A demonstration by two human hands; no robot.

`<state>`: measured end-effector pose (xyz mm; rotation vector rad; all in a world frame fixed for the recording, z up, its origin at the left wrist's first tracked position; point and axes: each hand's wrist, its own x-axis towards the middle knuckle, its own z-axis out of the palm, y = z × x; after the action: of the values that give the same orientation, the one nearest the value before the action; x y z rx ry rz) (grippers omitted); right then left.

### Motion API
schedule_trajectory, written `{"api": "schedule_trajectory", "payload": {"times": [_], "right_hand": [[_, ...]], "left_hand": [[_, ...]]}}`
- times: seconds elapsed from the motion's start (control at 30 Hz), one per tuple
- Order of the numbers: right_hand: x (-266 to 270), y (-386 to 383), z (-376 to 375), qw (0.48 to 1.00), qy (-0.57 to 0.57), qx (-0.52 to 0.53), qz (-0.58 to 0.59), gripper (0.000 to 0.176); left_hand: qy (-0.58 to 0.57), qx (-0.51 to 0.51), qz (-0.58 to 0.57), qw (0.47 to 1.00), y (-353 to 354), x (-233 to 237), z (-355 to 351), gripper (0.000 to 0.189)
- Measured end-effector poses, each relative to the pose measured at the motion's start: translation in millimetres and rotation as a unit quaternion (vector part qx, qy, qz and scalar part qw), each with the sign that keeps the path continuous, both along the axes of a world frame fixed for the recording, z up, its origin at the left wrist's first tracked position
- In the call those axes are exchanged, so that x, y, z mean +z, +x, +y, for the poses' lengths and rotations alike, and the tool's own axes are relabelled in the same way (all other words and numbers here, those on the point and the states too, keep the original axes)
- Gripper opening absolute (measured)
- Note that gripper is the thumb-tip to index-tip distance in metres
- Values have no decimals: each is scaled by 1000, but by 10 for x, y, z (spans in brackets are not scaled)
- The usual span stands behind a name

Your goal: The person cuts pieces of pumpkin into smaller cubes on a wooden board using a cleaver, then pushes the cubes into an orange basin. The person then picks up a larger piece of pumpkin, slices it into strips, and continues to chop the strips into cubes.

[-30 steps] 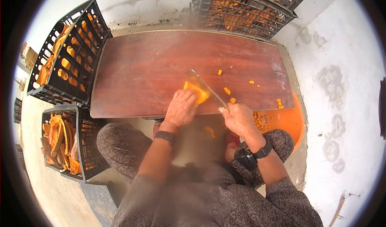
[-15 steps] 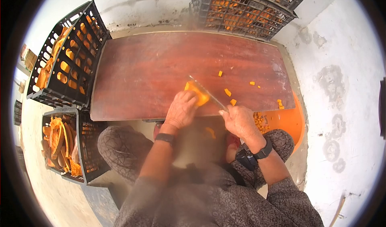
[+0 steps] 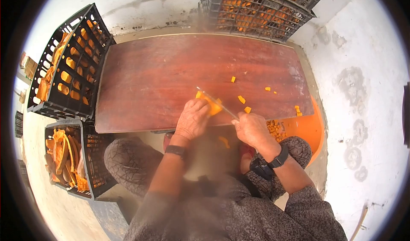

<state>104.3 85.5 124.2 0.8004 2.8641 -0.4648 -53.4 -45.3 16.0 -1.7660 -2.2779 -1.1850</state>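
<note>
My left hand (image 3: 193,119) is closed on a piece of orange pumpkin (image 3: 215,109), pressing it on the reddish-brown board (image 3: 145,83) near its front edge. In my right hand (image 3: 255,132) is the handle of a knife (image 3: 218,103). Its thin blade lies slantwise across the pumpkin, the tip pointing up and left beyond it. Fingers hide part of the pumpkin and the knife's handle. To the right, several small cut pumpkin pieces (image 3: 241,99) are scattered on the board.
Below the board's right end stands an orange tub (image 3: 314,130) holding pumpkin cubes (image 3: 276,130). Black crates with pumpkin pieces stand at the left (image 3: 81,76), at the lower left (image 3: 90,155) and at the back (image 3: 260,14). A white wall (image 3: 363,113) rises on the right.
The knife blade has come down and slightly toward me onto the pumpkin, its tip lower and further left. My left hand keeps hold of the piece. The scattered bits lie as before.
</note>
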Motion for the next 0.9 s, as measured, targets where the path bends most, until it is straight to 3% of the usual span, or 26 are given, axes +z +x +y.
{"api": "schedule_trajectory", "payload": {"times": [0.2, 0.3, 0.37, 0.57, 0.9], "right_hand": [[25, -78, 0, 1000, -14, 20, -9, 21], [18, -136, 31, 999, -6, 19, -42, 18], [-9, -151, 57, 998, -8, 22, -58, 17], [82, -230, 83, 995, -17, 18, -102, 13], [165, -286, 93, 992, -60, -2, -115, 18]], "left_hand": [[8, 11, 17, 1000, 6, 34, 13, 22], [-7, 25, 6, 1000, 23, 69, 19, 24], [-19, 22, -13, 999, 11, 25, 23, 36], [-7, 17, -7, 1000, -9, 0, 46, 37], [-3, 14, -23, 1000, 16, 96, 84, 36]]}}
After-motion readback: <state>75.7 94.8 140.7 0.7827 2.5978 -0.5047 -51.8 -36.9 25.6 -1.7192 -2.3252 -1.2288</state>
